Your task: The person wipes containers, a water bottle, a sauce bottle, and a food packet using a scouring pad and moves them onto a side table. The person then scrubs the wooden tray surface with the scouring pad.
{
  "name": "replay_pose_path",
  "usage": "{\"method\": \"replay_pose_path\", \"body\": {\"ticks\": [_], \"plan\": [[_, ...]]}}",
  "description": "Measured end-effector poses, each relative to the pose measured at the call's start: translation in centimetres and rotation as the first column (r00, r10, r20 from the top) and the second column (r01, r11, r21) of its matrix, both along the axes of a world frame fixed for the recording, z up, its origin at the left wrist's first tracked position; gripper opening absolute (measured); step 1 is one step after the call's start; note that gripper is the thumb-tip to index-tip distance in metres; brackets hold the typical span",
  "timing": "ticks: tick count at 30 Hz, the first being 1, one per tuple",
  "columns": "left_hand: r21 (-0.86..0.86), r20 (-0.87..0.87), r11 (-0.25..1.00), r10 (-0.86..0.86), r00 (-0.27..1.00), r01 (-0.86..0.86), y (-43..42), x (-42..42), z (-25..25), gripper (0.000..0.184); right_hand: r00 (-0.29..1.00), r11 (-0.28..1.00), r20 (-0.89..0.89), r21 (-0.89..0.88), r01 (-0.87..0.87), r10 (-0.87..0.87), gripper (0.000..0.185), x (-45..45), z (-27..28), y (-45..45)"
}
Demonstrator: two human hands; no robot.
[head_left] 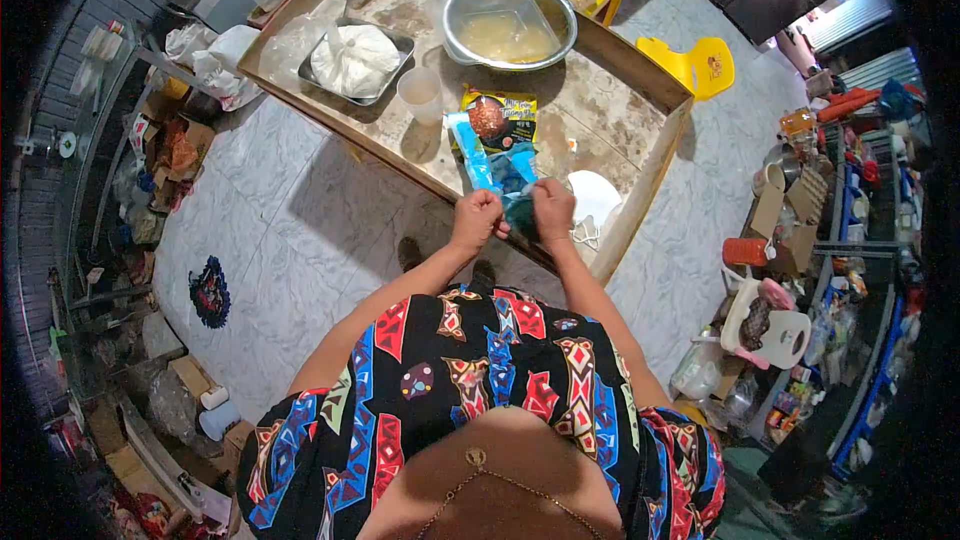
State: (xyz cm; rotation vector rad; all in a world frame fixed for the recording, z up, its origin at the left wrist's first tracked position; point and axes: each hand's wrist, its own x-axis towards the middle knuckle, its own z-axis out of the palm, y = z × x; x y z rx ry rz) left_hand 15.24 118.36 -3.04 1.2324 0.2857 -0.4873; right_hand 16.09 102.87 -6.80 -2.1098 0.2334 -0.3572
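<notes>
Both my hands pinch a crumpled blue plastic bag [514, 170] near the front edge of the wooden tray-table. My left hand [478, 220] is closed on its left side, and my right hand [553, 210] grips the right side. Between my fists the plastic looks dark and bunched; I cannot make out what is inside. Just beyond the bag lies a yellow and black printed food packet [515, 118], partly covered by the blue plastic. A white piece that looks like a face mask with thin cords [594, 198] rests to the right of my right hand.
On the raised-edge table [610, 130] stand a steel bowl of cloudy liquid [510, 40], a clear plastic cup [420, 95], and a metal tray [378, 90] bearing a white bag [355, 60]. A yellow chair [690, 65] stands behind its right side. Crowded shelves [850, 270] line the right.
</notes>
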Motion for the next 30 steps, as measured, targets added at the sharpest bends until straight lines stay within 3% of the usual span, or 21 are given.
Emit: {"method": "replay_pose_path", "body": {"ticks": [2,3,5,10,11,13,17,19,26,28,30], "plan": [[0.035,0.099,0.996,-0.079,0.992,0.076,0.0,-0.5,-0.3,0.008,0.989,0.990,0.059,-0.009,-0.138,0.138,0.014,-0.1,0.5,-1.9],[0.040,0.093,0.996,-0.082,0.992,0.078,0.2,-0.5,-0.4,0.008,0.989,0.991,0.054,-0.003,-0.136,0.136,0.014,-0.5,0.7,-1.7],[-0.012,0.062,0.994,-0.108,0.992,0.109,0.0,0.9,-0.6,0.008,0.988,0.974,-0.036,0.180,-0.141,0.150,0.012,-0.7,1.2,-1.7],[-0.112,-0.022,0.990,-0.083,0.996,0.080,-0.2,2.4,0.2,0.011,0.988,0.957,0.058,0.247,-0.151,0.141,0.012,-0.7,3.4,-0.7],[-0.113,-0.021,0.990,-0.087,0.996,0.084,-0.4,2.4,0.5,0.011,0.985,0.955,0.044,0.239,-0.173,0.167,0.012,-0.7,3.7,-0.7],[0.046,0.079,0.994,-0.103,0.992,0.100,-0.5,2.2,0.9,0.009,0.976,0.957,0.019,0.194,-0.215,0.216,0.013,-0.7,4.5,-0.7],[0.113,0.249,0.993,-0.065,0.966,0.038,-0.9,2.1,1.7,0.015,0.974,0.961,-0.005,0.166,-0.222,0.226,0.013,-0.9,4.5,-0.5],[0.324,0.400,0.939,-0.243,0.884,0.111,-0.8,2.3,1.6,0.024,0.975,0.966,-0.023,0.148,-0.213,0.219,0.013,-0.8,4.4,-0.5],[0.275,0.264,0.928,-0.325,0.908,0.253,-0.3,2.8,1.5,0.019,0.965,0.965,0.016,-0.029,-0.262,0.263,0.013,-0.4,5.1,-1.2],[0.281,0.312,0.929,-0.325,0.893,0.240,-0.4,2.9,1.3,0.015,0.966,0.966,0.007,-0.004,-0.258,0.259,0.014,-0.4,5.2,-1.5],[0.205,0.277,0.938,-0.329,0.903,0.279,0.0,3.0,2.1,0.013,0.944,0.919,-0.022,0.234,-0.316,0.330,0.015,-0.2,5.6,-1.5]]}}
